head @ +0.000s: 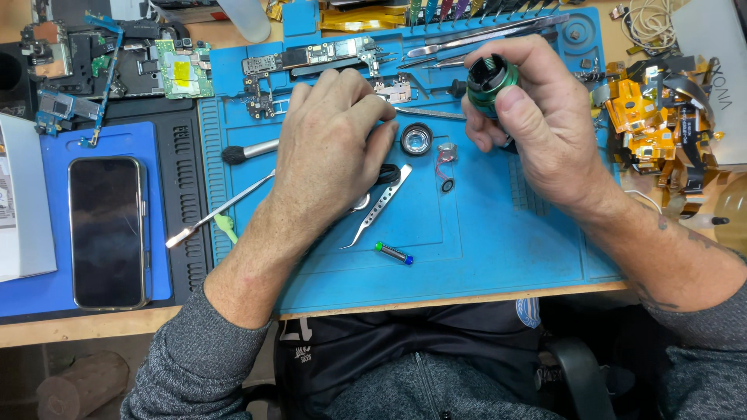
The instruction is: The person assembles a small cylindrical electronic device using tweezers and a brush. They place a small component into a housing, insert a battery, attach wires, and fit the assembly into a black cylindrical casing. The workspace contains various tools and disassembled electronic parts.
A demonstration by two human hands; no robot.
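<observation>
Green-ringed lens barrel (492,80), a short round part with a black inside, sits pinched in the right hand (537,128), lifted above the upper right of the blue work mat (498,241). The thumb presses its near edge while the fingers (520,56) wrap over the far side, so the grasp is closed on the part with its open end turned toward the camera. The step in hand looks like inspection or disassembly of this barrel, with small pieces already laid out below it: a round glass lens element (417,139), a small metal fitting (446,153) and a tiny black ring (447,185) lie on the mat between the two hands.

The left hand (331,148) rests knuckles up on the mat, fingers curled over something dark; what exactly it grips cannot be told. Silver tweezers (381,204) lie just beside it, and a metal spudger (218,211) and a small brush (247,152) stretch out to its left. A short blue and green bit (394,253) lies nearer the desk edge. The next move would call for a steady hold on the barrel and a fine tool brought to its open end. Farther out are a dark phone (106,231), circuit boards (183,68) and orange flex cables (650,117).
</observation>
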